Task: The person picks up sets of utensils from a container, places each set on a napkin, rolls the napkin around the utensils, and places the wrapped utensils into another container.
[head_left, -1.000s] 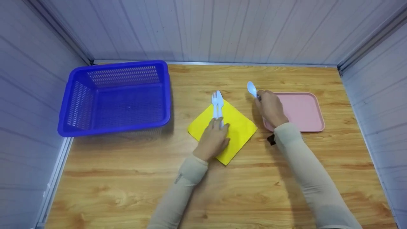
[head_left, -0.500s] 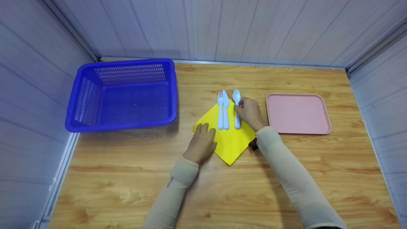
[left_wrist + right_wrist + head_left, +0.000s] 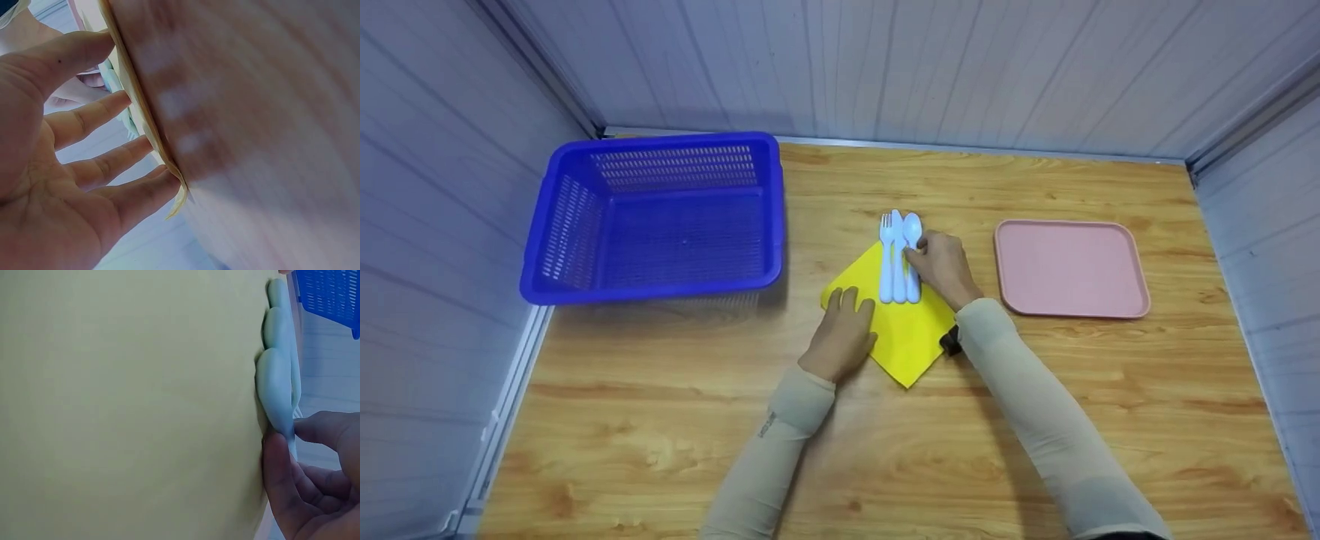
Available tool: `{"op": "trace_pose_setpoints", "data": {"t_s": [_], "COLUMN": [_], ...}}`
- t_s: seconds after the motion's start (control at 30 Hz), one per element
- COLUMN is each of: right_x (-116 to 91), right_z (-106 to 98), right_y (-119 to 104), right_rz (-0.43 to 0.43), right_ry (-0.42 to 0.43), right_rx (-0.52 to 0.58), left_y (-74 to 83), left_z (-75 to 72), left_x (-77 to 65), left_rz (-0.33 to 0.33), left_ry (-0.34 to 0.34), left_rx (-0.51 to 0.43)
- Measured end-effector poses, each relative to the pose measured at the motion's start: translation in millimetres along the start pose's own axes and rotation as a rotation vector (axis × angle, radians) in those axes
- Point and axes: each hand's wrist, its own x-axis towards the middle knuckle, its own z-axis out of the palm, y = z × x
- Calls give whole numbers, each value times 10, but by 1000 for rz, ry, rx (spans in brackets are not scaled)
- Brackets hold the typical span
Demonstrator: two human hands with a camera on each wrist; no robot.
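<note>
On a yellow napkin [image 3: 906, 341], turned like a diamond, lie a light-blue fork [image 3: 886, 259], knife [image 3: 898, 270] and spoon [image 3: 913, 226] side by side. Their heads reach past the napkin's far corner. My right hand [image 3: 943, 266] pinches the spoon by its handle; the right wrist view shows thumb and finger on the spoon handle [image 3: 274, 385], with the other handle ends beyond. With fingers spread and fairly straight, my left hand [image 3: 841, 337] rests on the napkin's left edge. In the left wrist view its fingertips touch the napkin's edge [image 3: 138, 95].
A blue perforated basket [image 3: 652, 292] stands at the left, near the back wall. Right of the napkin lies a pink tray [image 3: 1072, 309], apart from my right hand. Pale panels [image 3: 840, 67] enclose the wooden tabletop [image 3: 885, 465] at the back and sides.
My right hand has carried the spoon left from beside the tray, laying it against the knife. My left hand has shifted from the fork and knife handles to the napkin's left edge.
</note>
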Motion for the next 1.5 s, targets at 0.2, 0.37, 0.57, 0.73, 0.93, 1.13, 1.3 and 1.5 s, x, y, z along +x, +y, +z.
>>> {"op": "trace_pose_setpoints", "data": {"t_s": [0.2,0.37,0.57,0.73,0.93,1.13,1.3,1.5], "right_x": [4,2,-122,-382,-766,-1074,-1191,-1222], "right_z": [-23,-36,-86,-162,-230,-239,-207,-188], "right_y": [9,26,45,48,151,350,428,482], "right_rz": [-25,-15,-53,-95,-247,-540,-631,-632], "right_ry": [26,13,15,-32,-107,-127,-139,-139], "right_rx": [-24,-13,-38,-136,-253,-358,-360,-310], "left_y": [8,12,26,31,22,-11,-43,-45], "left_z": [-1,-11,-54,-70,-63,-20,8,9], "left_x": [27,51,72,-29,-211,-240,-240,-248], "left_rz": [-19,-40,-82,-51,44,133,139,127], "left_ry": [-33,-67,-137,-119,-24,49,47,42], "left_rx": [-13,-25,-30,4,-14,-72,-100,-130]}}
